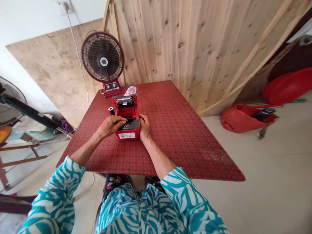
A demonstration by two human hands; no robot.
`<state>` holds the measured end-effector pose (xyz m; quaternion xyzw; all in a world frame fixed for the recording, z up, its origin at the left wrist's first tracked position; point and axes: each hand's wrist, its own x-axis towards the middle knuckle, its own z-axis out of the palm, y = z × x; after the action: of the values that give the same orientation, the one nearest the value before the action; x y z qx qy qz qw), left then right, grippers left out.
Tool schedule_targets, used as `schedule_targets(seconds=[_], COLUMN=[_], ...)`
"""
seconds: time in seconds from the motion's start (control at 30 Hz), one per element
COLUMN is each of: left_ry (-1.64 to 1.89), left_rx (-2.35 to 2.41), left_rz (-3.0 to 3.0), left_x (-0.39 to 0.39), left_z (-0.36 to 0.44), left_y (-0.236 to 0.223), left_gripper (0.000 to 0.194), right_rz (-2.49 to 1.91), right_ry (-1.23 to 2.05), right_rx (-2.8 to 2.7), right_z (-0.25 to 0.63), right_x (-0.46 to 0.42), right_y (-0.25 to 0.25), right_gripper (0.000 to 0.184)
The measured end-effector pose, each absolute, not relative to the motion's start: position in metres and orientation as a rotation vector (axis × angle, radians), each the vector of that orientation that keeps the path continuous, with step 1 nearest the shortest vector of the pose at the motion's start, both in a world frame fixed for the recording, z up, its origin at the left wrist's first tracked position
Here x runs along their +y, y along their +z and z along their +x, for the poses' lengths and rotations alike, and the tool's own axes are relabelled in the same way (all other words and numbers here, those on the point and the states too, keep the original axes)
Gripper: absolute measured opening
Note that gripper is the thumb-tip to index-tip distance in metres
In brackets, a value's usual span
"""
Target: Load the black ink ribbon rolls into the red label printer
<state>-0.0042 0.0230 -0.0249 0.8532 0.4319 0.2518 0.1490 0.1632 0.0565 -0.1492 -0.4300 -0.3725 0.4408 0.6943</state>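
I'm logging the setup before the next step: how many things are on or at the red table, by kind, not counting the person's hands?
On the red patterned table:
Red thermal label printer: 1
Black roll: 1
Clear plastic bottle: 1
Desk fan: 1
Total: 4

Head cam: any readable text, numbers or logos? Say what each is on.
Nothing can be read with confidence.
White sticker on the front of the red printer: small print, too small to read.
Dark panel on the printer: small light marks, too blurred to read.
Control panel on the fan base: markings too small to read.
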Motion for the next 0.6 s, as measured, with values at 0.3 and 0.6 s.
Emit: schedule_targets(seconds=[0.3,0.6], left_ry=[0.996,1.009], left_rx=[1.123,1.270], left_rz=[2.898,2.901], left_x=[-0.009,-0.028], left_z=[-0.001,0.002], left_y=[-0.032,-0.052], left_gripper=[0.022,0.019], right_rz=[-0.945,-0.935], right_ry=[0.996,1.027], right_rx=[-0.820,-0.797], right_z=[0.164,0.165], right_x=[0.055,0.054], right_y=[-0.144,-0.146], right_gripper=[0.032,0.032])
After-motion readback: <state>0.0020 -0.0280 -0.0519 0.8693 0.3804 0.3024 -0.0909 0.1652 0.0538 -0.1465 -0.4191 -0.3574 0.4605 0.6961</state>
